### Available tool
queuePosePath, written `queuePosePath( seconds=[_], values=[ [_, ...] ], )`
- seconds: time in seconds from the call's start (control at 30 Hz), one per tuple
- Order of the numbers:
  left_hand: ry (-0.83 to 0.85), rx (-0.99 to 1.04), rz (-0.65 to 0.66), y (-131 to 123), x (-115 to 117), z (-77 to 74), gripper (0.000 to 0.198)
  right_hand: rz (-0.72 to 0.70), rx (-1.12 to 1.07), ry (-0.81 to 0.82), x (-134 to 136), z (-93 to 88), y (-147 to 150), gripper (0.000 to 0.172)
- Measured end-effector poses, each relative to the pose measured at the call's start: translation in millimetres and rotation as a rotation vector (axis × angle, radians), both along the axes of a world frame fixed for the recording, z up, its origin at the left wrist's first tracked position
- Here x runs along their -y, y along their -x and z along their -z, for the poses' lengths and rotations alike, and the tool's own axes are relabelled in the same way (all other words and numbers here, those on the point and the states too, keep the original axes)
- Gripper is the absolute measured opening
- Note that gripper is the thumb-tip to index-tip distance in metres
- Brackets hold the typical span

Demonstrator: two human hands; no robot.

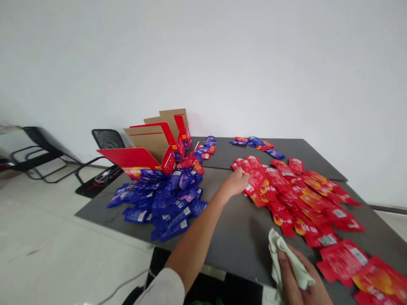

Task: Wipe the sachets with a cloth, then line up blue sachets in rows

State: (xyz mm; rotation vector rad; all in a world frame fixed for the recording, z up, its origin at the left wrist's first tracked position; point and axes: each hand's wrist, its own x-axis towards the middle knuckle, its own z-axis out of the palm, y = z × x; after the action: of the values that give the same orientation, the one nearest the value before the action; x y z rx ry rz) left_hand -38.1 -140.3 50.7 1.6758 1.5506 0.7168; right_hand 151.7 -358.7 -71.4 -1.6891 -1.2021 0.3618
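Observation:
My left hand [235, 183] reaches over the table with its fingers closed on the edge of a red pouch [255, 180], at the near left side of a spread pile of red pouches [294, 197]. Its fingertips are partly hidden. Low at the right, my right hand [300, 284] is closed around a crumpled pale cloth [288, 256], held above the table's front edge. Left of my left arm lies a heap of blue pouches [168, 201].
Open red cartons [136, 161] with brown insides stand along the grey table's [219, 216] left side. Mixed red and blue packets [257, 143] lie at the back. Black chairs [110, 142] stand left of the table, and a white wall [241, 63] rises behind.

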Motion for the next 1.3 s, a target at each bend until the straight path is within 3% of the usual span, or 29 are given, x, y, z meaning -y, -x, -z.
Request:
queuePosePath(
  seconds=[0.13,0.3,0.57,0.9,1.03,1.13,1.3],
  values=[
    [0.109,-0.025,0.092,17.0,78.4,28.9,0.019,0.001,0.002,0.034,-0.2,-2.0,-2.0,0.07],
    [0.132,-0.142,0.059,37.3,130.0,57.6,0.019,0.006,-0.032,0.068,-1.0,-1.4,-0.9,0.069],
    [0.107,-0.273,0.055,49.3,165.2,70.2,0.022,0.035,-0.022,0.063,-0.3,-9.8,5.6,0.071],
    [0.079,-0.28,0.096,51.4,180.5,72.4,0.028,0.062,-0.017,0.052,0.0,-12.1,8.9,0.067],
    [-0.145,-0.332,0.101,56.0,200.3,69.0,0.044,0.064,-0.004,0.04,0.1,-10.7,8.7,0.063],
    [-0.379,-0.405,0.157,59.4,223.8,71.0,0.035,0.043,-0.006,0.042,-0.3,-11.7,7.4,0.06],
    [-0.595,-0.409,0.356,66.2,251.8,91.1,0.032,-0.123,-0.007,0.099,-4.9,-20.9,-1.7,0.058]
  ],
)
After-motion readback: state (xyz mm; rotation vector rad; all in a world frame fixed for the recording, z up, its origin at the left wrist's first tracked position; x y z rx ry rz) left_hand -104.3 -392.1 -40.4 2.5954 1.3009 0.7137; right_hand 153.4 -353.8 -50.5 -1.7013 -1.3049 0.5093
